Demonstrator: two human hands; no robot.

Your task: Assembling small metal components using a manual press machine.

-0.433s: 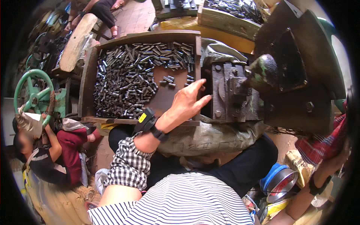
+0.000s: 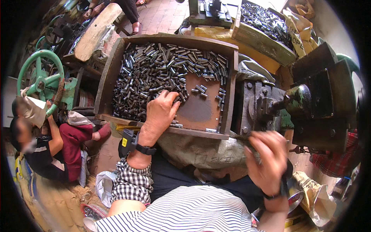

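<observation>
A wooden tray in front of me holds a heap of short dark metal tubes. My left hand reaches in over the near side, its thumb and fingers pinched on a metal tube at the edge of the heap. Part of that tube is hidden by the fingers. To the right, my right hand is in the air below the near edge of a dark, greasy machine. It is blurred, with thumb and fingers apart and nothing seen in it.
A few loose tubes lie on the tray's bare floor. A grey sack hangs below the tray. Another box of metal parts stands at the far right. On the left, a person sits by a green handwheel.
My left hand has moved left from the machine's edge into the tray, onto the tubes. My right hand has come up from the lower right toward the machine. The view has shifted.
</observation>
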